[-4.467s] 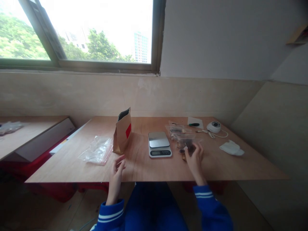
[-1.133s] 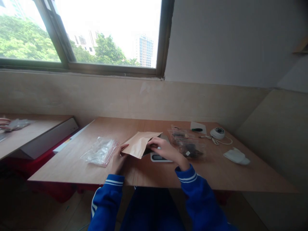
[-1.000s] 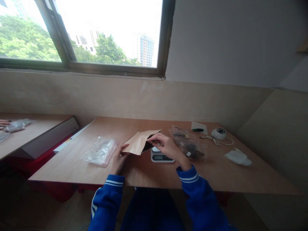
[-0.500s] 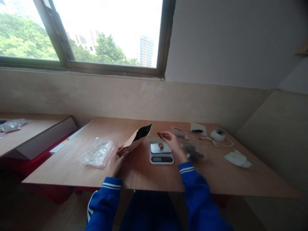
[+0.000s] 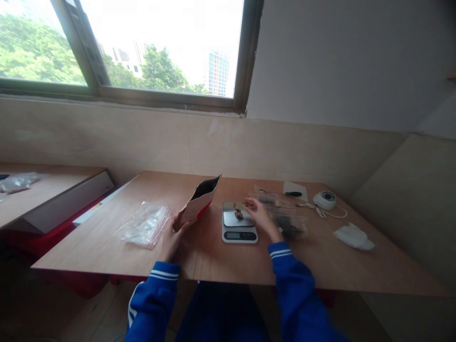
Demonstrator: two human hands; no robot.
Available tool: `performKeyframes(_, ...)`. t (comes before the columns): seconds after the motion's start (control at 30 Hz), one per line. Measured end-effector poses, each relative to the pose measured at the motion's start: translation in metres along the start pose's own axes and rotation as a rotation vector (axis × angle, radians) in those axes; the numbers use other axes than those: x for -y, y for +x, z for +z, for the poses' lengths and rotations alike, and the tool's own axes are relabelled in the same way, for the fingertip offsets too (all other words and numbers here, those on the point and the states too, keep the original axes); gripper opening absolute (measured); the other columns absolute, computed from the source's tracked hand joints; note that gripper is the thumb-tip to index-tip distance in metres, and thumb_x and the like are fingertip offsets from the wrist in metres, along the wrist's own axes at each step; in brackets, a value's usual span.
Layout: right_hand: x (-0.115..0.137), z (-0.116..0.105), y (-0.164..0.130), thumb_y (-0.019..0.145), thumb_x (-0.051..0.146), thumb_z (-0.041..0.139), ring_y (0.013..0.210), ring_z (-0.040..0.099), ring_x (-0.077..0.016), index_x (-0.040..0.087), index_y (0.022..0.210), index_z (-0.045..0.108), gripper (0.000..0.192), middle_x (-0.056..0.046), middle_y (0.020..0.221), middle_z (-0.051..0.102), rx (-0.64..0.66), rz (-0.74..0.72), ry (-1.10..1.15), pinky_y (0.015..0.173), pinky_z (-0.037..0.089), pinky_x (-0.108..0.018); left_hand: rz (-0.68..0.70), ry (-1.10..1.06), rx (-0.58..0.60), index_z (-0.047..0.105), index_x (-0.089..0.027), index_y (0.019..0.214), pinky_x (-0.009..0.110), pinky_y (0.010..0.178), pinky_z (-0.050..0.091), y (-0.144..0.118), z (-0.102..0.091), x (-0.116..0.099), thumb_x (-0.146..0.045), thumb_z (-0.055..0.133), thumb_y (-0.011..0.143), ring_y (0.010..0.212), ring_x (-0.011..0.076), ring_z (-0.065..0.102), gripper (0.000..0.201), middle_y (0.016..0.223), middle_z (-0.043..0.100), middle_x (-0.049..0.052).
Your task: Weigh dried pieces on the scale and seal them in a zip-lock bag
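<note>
My left hand (image 5: 175,233) is wrapped round the lower corner of a paper pouch (image 5: 197,209) with a dark inside and a red patch. The pouch leans, its mouth gaping up and to the right. Small brown dried pieces (image 5: 239,215) lie on the metal plate of a white digital scale (image 5: 240,236); the scale's display is too small to read. At the plate's right edge is my right hand (image 5: 257,209), its fingers bent and loosely apart beside the pieces. I see nothing held in them.
A clear zip bag (image 5: 144,225) lies left of the pouch. Right of the scale are bags with dark contents (image 5: 290,225), a green-handled tool (image 5: 293,194) on white paper, a white dome camera (image 5: 324,200) with its cable, and a crumpled white sheet (image 5: 354,236).
My right hand has let go of a brown piece onto the scale plate and drawn slightly right. My left hand has tipped the pouch more upright, showing its red patch.
</note>
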State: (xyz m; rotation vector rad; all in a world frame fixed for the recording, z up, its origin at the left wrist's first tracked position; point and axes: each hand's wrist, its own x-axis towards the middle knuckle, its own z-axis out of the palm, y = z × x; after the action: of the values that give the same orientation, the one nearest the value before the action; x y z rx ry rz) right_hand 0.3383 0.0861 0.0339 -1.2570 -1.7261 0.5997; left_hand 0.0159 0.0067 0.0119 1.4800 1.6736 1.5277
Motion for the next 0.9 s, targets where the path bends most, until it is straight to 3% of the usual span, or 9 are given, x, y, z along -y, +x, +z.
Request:
performKeyframes(0.17,-0.006,0.003,-0.015,0.076,0.024,0.064,0.095,0.065,-0.0252,0.016,0.1,0.066,0.025,-0.012,0.098,0.07,-0.022,0.039,-0.125,0.088,0.049,-0.042,0.026,-0.022,0.022,0.06,-0.02,0.115,0.043,0.092,0.048,-0.001,0.0,-0.007,-0.047,0.063,0.075,0.106,0.0286,0.06,0.049,0.112,0.066,0.008)
performKeyframes(0.27,0.006,0.004,-0.013,0.077,0.025,0.061,0.105,0.06,-0.0272,0.018,0.1,0.066,0.024,-0.012,0.103,0.069,-0.062,0.024,-0.157,0.095,0.044,-0.045,0.033,-0.004,0.018,0.059,-0.019,0.115,0.045,0.091,0.048,-0.001,-0.001,-0.006,-0.047,0.063,0.075,0.106,0.0294,0.06,0.049,0.109,0.066,0.008)
performKeyframes(0.37,0.042,-0.002,-0.005,0.084,0.024,0.051,0.104,0.06,-0.0249,0.018,0.105,0.063,0.025,-0.012,0.107,0.067,-0.208,-0.05,-0.073,0.094,0.045,-0.042,0.03,0.015,0.021,0.06,-0.018,0.113,0.044,0.09,0.049,0.0,-0.001,0.0,-0.046,0.063,0.075,0.102,0.0282,0.061,0.047,0.106,0.066,0.008)
performKeyframes(0.47,0.096,-0.012,0.001,0.09,0.025,0.044,0.091,0.064,-0.0202,0.019,0.1,0.061,0.021,-0.008,0.097,0.068,-0.294,-0.179,0.108,0.082,0.049,-0.033,0.042,0.007,0.019,0.06,-0.019,0.109,0.043,0.09,0.049,0.0,0.0,0.008,-0.046,0.065,0.074,0.102,0.0272,0.062,0.045,0.106,0.066,0.007)
performKeyframes(0.53,0.131,-0.017,0.002,0.092,0.023,0.042,0.088,0.064,-0.0177,0.02,0.095,0.062,0.02,-0.005,0.091,0.068,-0.156,-0.283,0.139,0.08,0.049,-0.03,0.059,0.0,0.017,0.06,-0.02,0.109,0.043,0.093,0.048,0.0,0.001,0.012,-0.046,0.067,0.072,0.104,0.0272,0.061,0.045,0.108,0.066,0.007)
performKeyframes(0.63,0.163,-0.014,0.004,0.089,0.013,0.045,0.086,0.063,-0.0158,0.02,0.091,0.066,0.023,-0.003,0.088,0.069,0.146,-0.418,-0.041,0.081,0.047,-0.028,0.075,-0.001,0.041,0.059,-0.02,0.111,0.043,0.097,0.045,0.0,0.002,0.014,-0.045,0.066,0.073,0.108,0.0266,0.059,0.046,0.111,0.065,0.007)
performKeyframes(0.77,0.17,-0.002,0.011,0.082,0.002,0.046,0.092,0.063,-0.0181,0.017,0.089,0.071,0.03,-0.006,0.092,0.072,0.33,-0.467,-0.284,0.086,0.045,-0.028,0.074,0.021,0.054,0.059,-0.019,0.113,0.042,0.097,0.045,0.0,0.001,0.011,-0.043,0.065,0.074,0.107,0.0261,0.06,0.045,0.111,0.065,0.008)
performKeyframes(0.9,0.167,-0.001,0.017,0.077,0.0,0.051,0.081,0.067,-0.018,0.019,0.085,0.074,0.031,-0.005,0.091,0.075,0.559,-0.371,-0.446,0.075,0.046,-0.025,0.124,0.074,0.078,0.061,-0.02,0.111,0.04,0.093,0.046,0.0,-0.001,0.011,-0.036,0.063,0.074,0.109,0.0261,0.059,0.04,0.112,0.065,0.007)
